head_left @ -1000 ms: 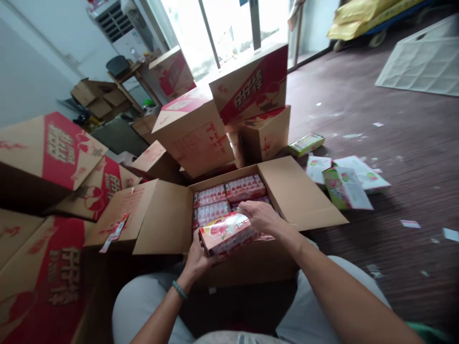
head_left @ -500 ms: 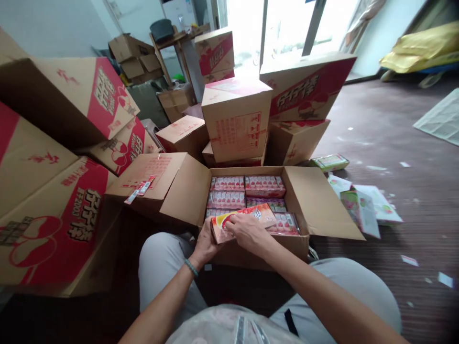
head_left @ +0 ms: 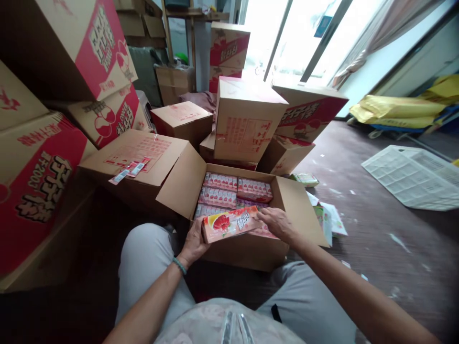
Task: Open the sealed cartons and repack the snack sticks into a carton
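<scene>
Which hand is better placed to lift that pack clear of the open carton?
Left, probably: the left hand grips the pack from beneath its end, while the right hand only rests fingers on the other end.

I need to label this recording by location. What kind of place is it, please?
Probably a small stockroom or packing room. Closed printed cartons are stacked on the floor, and the left hand and right hand hold a shrink-wrapped pack over an open carton full of such packs.

The dark floor [head_left: 376, 248] carries an open carton [head_left: 297, 210] among stacked red-printed cartons [head_left: 247, 119], with flat printed sleeves [head_left: 332, 220] beside it, a white lattice panel [head_left: 412, 177] farther off and scattered paper scraps [head_left: 398, 241].
</scene>
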Tool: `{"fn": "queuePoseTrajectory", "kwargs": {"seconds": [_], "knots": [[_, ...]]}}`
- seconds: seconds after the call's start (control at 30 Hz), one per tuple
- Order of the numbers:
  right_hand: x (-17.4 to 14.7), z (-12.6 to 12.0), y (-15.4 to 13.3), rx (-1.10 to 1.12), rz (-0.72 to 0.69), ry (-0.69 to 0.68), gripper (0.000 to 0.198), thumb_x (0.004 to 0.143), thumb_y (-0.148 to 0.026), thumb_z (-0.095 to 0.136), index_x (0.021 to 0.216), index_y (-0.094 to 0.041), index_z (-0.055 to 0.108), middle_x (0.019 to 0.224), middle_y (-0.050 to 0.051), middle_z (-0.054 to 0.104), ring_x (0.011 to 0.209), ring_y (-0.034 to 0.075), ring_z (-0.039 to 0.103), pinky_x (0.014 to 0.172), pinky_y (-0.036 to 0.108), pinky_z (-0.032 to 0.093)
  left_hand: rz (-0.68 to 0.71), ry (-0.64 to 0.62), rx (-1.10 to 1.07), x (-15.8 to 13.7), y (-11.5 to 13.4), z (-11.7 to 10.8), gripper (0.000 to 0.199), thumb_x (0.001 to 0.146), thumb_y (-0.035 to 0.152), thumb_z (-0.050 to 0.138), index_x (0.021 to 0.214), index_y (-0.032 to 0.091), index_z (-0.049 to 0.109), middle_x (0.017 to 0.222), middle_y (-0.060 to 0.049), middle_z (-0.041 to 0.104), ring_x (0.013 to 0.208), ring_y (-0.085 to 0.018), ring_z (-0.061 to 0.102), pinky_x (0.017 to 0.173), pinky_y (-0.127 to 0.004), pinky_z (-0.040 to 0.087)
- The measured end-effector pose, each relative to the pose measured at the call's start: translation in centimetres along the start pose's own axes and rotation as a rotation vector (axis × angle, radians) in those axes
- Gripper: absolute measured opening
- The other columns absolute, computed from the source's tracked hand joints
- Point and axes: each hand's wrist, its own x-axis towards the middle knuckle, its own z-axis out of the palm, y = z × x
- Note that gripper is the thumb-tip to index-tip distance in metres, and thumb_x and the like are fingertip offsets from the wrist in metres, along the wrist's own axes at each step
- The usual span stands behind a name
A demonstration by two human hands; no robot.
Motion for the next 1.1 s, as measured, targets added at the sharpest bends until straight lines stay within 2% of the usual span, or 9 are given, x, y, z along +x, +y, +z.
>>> {"fn": "queuePoseTrajectory", "kwargs": {"seconds": [0.13, 0.3, 0.47, 0.57, 0.63, 0.77, 0.9, 1.0, 1.1], "knots": [[-1.6, 0.1, 2.9, 0.001, 0.125, -0.073, 0.027, 0.085, -0.004, 0.039, 0.082, -0.017, 0.063, 0.08, 0.006, 0.062, 0.07, 0.016, 0.054, 0.062, 0.029, 0.03, -0.052, -0.002, -0.078, 0.3, -0.1, -0.1, 0.066, 0.061, 0.022, 0.073, 0.12, 0.022, 0.042, 0.116, -0.008, 0.057, 0.108, -0.023, 0.058, 0.099, -0.034, 0.045], [-2.1, -2.0, 0.1, 0.01, 0.326, -0.037, 0.017, 0.092, -0.027, 0.048, 0.093, -0.018, 0.062, 0.08, 0.007, 0.066, 0.072, 0.018, 0.061, 0.059, 0.028, 0.03, 0.009, -0.009, -0.119, 0.1, -1.3, 0.0, 0.067, 0.068, 0.031, 0.072, 0.124, 0.022, 0.036, 0.117, -0.008, 0.057, 0.105, -0.02, 0.059, 0.097, -0.033, 0.047], [-3.4, -3.9, -0.9, 0.096, 0.535, -0.008, 0.03, 0.089, -0.045, 0.055, 0.102, -0.019, 0.061, 0.091, 0.009, 0.069, 0.083, 0.021, 0.065, 0.065, 0.027, 0.038, 0.042, -0.046, -0.027, 0.1, -2.1, 0.0, 0.069, 0.07, 0.035, 0.071, 0.127, 0.023, 0.033, 0.116, -0.008, 0.058, 0.102, -0.022, 0.062, 0.093, -0.04, 0.05], [-3.1, -3.1, -1.4, 0.242, 0.404, 0.074, 0.078, 0.07, -0.059, 0.07, 0.132, -0.02, 0.045, 0.103, 0.009, 0.067, 0.09, 0.024, 0.064, 0.071, 0.028, 0.043, 0.089, -0.076, -0.001, 0.6, -2.1, 1.1, 0.068, 0.073, 0.036, 0.068, 0.129, 0.023, 0.032, 0.115, -0.009, 0.059, 0.099, -0.023, 0.063, 0.089, -0.04, 0.052], [-2.3, -1.7, -2.1, 0.276, 0.237, 0.058, 0.098, 0.056, -0.057, 0.078, 0.136, -0.016, 0.039, 0.103, 0.01, 0.066, 0.089, 0.025, 0.063, 0.072, 0.03, 0.044, 0.141, -0.116, 0.021, 1.1, -2.2, 2.3, 0.067, 0.076, 0.035, 0.065, 0.132, 0.023, 0.031, 0.117, -0.01, 0.059, 0.1, -0.024, 0.063, 0.089, -0.04, 0.052], [-1.4, 0.6, -2.2, 0.247, 0.2, 0.053, 0.048, 0.065, -0.039, 0.069, 0.104, -0.016, 0.055, 0.09, 0.007, 0.065, 0.081, 0.023, 0.062, 0.069, 0.029, 0.043, 0.25, -0.125, 0.127, 3.0, -2.3, 4.4, 0.072, 0.077, 0.035, 0.062, 0.139, 0.023, 0.028, 0.121, -0.014, 0.058, 0.106, -0.028, 0.062, 0.091, -0.044, 0.052], [-2.7, -0.5, 1.5, 0.254, 0.377, 0.126, 0.04, 0.068, -0.044, 0.067, 0.095, -0.017, 0.054, 0.087, 0.006, 0.064, 0.076, 0.02, 0.061, 0.063, 0.026, 0.04, 0.247, -0.2, 0.244, 5.9, -1.1, 5.9, 0.076, 0.083, 0.036, 0.057, 0.146, 0.022, 0.018, 0.135, -0.016, 0.049, 0.126, -0.028, 0.049, 0.103, -0.045, 0.043], [-3.7, -2.6, 7.1, 0.122, 0.703, 0.259, 0.057, 0.073, -0.062, 0.062, 0.104, -0.015, 0.054, 0.087, 0.011, 0.064, 0.073, 0.02, 0.061, 0.062, 0.027, 0.038, 0.23, -0.191, 0.367, 8.7, -0.3, 7.6, 0.066, 0.084, 0.037, 0.055, 0.141, 0.018, 0.029, 0.139, -0.016, 0.044, 0.131, -0.028, 0.041, 0.108, -0.045, 0.037], [-4.1, -4.4, 13.1, -0.038, 0.969, 0.412, 0.071, 0.08, -0.069, 0.051, 0.113, -0.007, 0.052, 0.089, 0.019, 0.064, 0.081, 0.026, 0.062, 0.065, 0.03, 0.038, 0.174, -0.288, 0.555, 11.4, 0.0, 10.4, 0.057, 0.082, 0.035, 0.057, 0.132, 0.011, 0.043, 0.13, -0.018, 0.049, 0.124, -0.03, 0.046, 0.105, -0.043, 0.039]]}}
